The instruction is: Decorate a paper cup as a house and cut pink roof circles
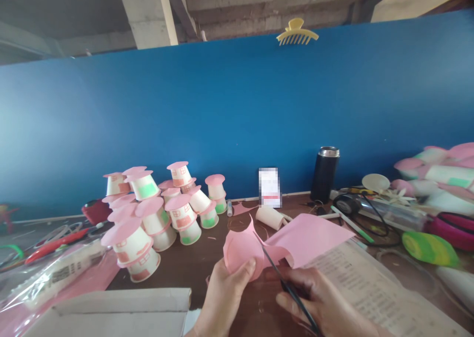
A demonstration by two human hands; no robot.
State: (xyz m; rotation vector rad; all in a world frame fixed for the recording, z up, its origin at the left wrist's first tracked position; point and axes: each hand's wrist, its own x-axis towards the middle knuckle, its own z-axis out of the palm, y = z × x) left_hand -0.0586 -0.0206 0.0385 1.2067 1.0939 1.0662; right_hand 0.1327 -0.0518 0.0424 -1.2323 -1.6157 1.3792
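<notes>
My left hand (231, 287) grips a sheet of pink paper (242, 250), thumb on top, near the middle of the table. Part of the sheet is a rounded shape under my thumb; a wide piece extends to the right. In my right hand (318, 292) is a pair of black scissors (277, 273), its blade against the paper just right of the rounded part. My fingers hide most of the scissors' handles. To the left stand several paper cups (184, 213) with pink paper tops, stacked, some bearing drawn windows and green patches.
An open white box (122, 302) lies at the front left. A black flask (326, 174) stands by the blue partition (237, 110). A white cup (269, 217) lies behind the paper. To the right are a printed sheet (355, 282), a yellow-green object (429, 248) and more cups (448, 174).
</notes>
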